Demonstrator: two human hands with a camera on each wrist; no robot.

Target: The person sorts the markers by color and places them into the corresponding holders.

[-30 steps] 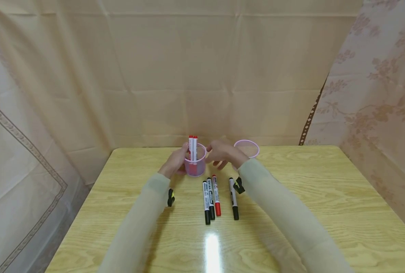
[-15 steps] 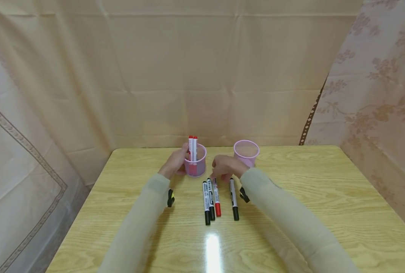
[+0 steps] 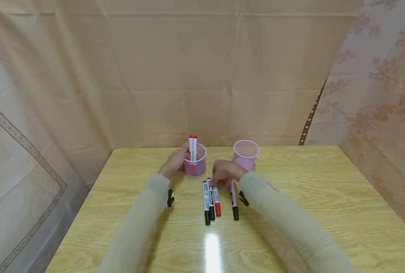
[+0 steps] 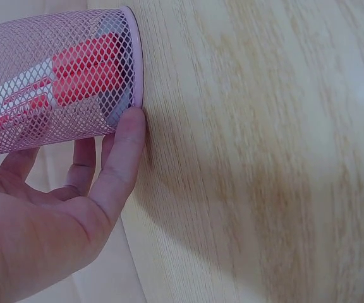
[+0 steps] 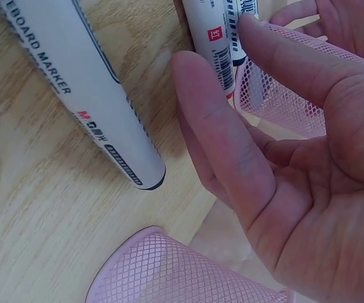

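A pink mesh pen cup (image 3: 195, 170) holds two white markers with red ends (image 3: 193, 148), standing upright at its left side. My left hand (image 3: 175, 161) grips the cup from the left; in the left wrist view a fingertip touches its base rim. Three markers lie side by side on the table: a black-capped marker (image 3: 206, 203), another black-capped marker (image 3: 211, 204) and a red-capped marker (image 3: 217, 199). My right hand (image 3: 226, 170) is over the far end of the red-capped marker, thumb and fingers apart on either side of it. A lone black-capped marker (image 3: 234, 201) lies further right.
A second pink mesh cup (image 3: 244, 161) stands just behind my right hand, to the right. All this is on a wooden table (image 3: 291, 189). A beige cloth (image 3: 202, 76) hangs beyond the far edge.
My right hand has moved from beside the left cup down toward me, over the far end of the red-capped marker. My left hand and the cup it holds have stayed in place.
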